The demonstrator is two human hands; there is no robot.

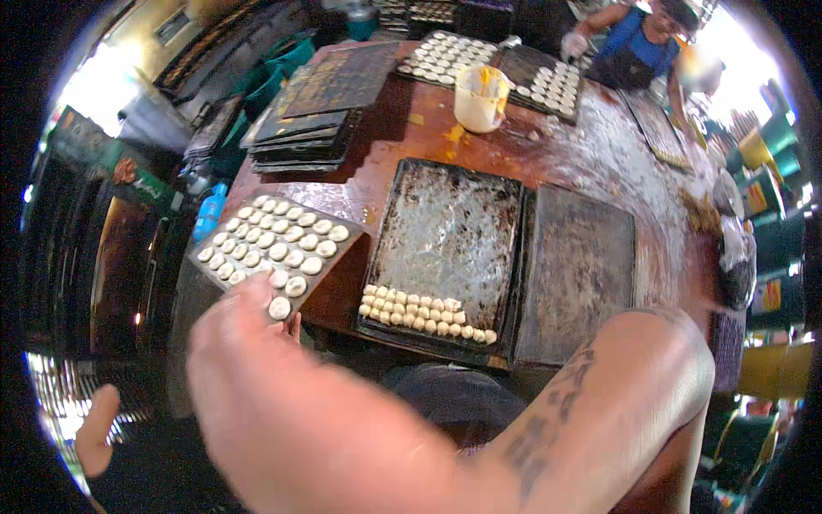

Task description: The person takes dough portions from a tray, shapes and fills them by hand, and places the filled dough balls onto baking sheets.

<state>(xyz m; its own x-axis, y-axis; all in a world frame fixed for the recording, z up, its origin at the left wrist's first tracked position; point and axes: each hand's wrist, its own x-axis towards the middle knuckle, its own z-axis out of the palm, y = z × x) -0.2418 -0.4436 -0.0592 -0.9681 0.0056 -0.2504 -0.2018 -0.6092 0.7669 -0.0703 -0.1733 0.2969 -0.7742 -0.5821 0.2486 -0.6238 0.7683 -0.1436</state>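
Right hand [248, 300], blurred, reached across from the bent elbow at lower right. Appears clamped on the near corner of the small tray [349, 244]: palm over the top, fingers [293, 325] curled under the edge. Blur hides the exact pinch.

Left hand: only a pale skin-toned shape at the lower-left rim [94, 428], probably it. Cannot tell whether open or closed; holding nothing visible.

Small tray loaded with rows of pale dough rounds [282, 240], nearest round just beside the thumb side of the hand. Tray set at an angle, its near part hanging off the left edge of the wooden table [411, 141], far corner over the tabletop.

Judgement: a one-corner hold on a loaded, overhanging tray is tippy. Best to keep it level, move it slowly, support the underside, and keep the palm off the nearest rounds to avoid squashing them.

Just right of the tray: large floured baking sheet [445, 231], two rows of small dough pieces [424, 315] along its near edge. Beside that, touching, a bare dark sheet [578, 265].

Further out: stack of dark trays [317, 120], cream bucket [479, 98], blue bottle [210, 212] below the table edge. Another person in blue [638, 43] at the far side.
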